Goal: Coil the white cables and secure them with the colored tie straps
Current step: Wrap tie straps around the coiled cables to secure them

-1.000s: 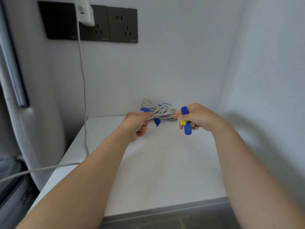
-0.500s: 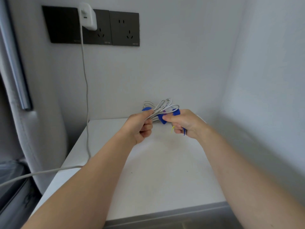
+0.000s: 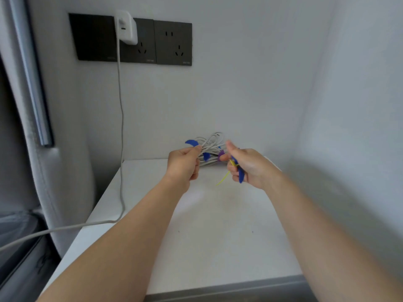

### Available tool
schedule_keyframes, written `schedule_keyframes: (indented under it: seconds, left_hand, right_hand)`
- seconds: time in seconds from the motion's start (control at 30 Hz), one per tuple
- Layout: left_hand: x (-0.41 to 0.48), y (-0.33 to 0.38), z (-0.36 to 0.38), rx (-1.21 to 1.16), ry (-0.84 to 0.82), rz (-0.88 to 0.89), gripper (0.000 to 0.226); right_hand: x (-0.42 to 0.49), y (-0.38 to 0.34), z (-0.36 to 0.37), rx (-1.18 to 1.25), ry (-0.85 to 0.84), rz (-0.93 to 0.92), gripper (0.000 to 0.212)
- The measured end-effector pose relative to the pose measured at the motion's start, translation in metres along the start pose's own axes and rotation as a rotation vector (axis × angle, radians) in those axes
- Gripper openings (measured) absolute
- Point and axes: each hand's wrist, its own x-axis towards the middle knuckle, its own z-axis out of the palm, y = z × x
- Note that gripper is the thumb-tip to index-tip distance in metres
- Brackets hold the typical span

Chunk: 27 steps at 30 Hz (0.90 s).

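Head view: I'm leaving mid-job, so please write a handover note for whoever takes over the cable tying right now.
Left hand: grips the left end of the bundle of coiled white cables, held over the white tabletop.
Right hand: fingers curled round a blue tie strap and a thin yellow tie strap, at the bundle's right end.
Done: cables coiled; a blue strap tab and a purple strap sit on the bundle. Whether they are fastened, cannot tell.
Left: wrap and close the held straps round the bundle.
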Motion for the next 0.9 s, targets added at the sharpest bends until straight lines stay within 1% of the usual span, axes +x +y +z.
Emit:
schedule_keyframes:
  seconds: [0.07, 0.1, 0.2, 0.23, 0.27, 0.37, 0.43, 0.47, 0.53, 0.57, 0.7, 0.77, 0.83, 0.9]
  left_hand:
    - [0.002, 0.000, -0.003, 0.019, 0.035, -0.010, 0.044]
    - [0.003, -0.001, -0.004, 0.026, 0.040, -0.018, 0.043]
    - [0.004, -0.002, -0.006, 0.055, 0.020, -0.033, 0.040]
    - [0.004, -0.002, -0.006, 0.072, 0.001, -0.037, 0.040]
    - [0.004, -0.002, -0.006, 0.099, -0.023, -0.040, 0.040]
    - [0.004, 0.000, -0.008, 0.205, -0.092, -0.036, 0.042]
    - [0.005, 0.003, -0.010, 0.235, -0.109, -0.018, 0.042]
    - [0.005, 0.004, -0.011, 0.242, -0.108, -0.009, 0.041]
    - [0.007, 0.005, -0.013, 0.266, -0.097, 0.007, 0.037]
    - [0.007, 0.005, -0.014, 0.291, -0.088, 0.015, 0.035]
    - [0.007, 0.003, -0.014, 0.390, -0.071, 0.041, 0.042]
    - [0.008, 0.002, -0.013, 0.414, -0.074, 0.050, 0.045]
    - [0.008, 0.002, -0.014, 0.452, -0.073, 0.053, 0.043]
    - [0.009, 0.001, -0.014, 0.493, -0.072, 0.052, 0.033]
  right_hand:
    - [-0.001, -0.005, -0.004, 0.031, 0.025, 0.017, 0.037]
    - [-0.001, -0.005, -0.006, -0.004, 0.053, -0.002, 0.037]
    - [0.000, -0.002, -0.010, -0.383, 0.174, -0.137, 0.038]
    - [0.000, -0.001, -0.012, -0.476, 0.193, -0.171, 0.034]
    - [0.000, 0.000, -0.014, -0.512, 0.201, -0.201, 0.029]
    - [0.000, 0.000, -0.022, -0.481, 0.193, -0.320, 0.031]
    - [-0.001, -0.001, -0.022, -0.413, 0.163, -0.334, 0.014]
    - [-0.002, -0.003, -0.021, -0.366, 0.151, -0.328, 0.011]
    - [-0.003, -0.004, -0.022, -0.262, 0.101, -0.321, 0.023]
    - [-0.004, -0.005, -0.023, -0.207, 0.054, -0.325, 0.024]
    - [-0.008, -0.007, -0.023, -0.045, -0.129, -0.278, 0.013]
    - [-0.006, -0.006, -0.026, 0.016, -0.233, -0.248, 0.020]
    - [-0.008, -0.005, -0.030, 0.038, -0.352, -0.234, 0.030]
    - [-0.007, -0.004, -0.031, 0.004, -0.374, -0.263, 0.034]
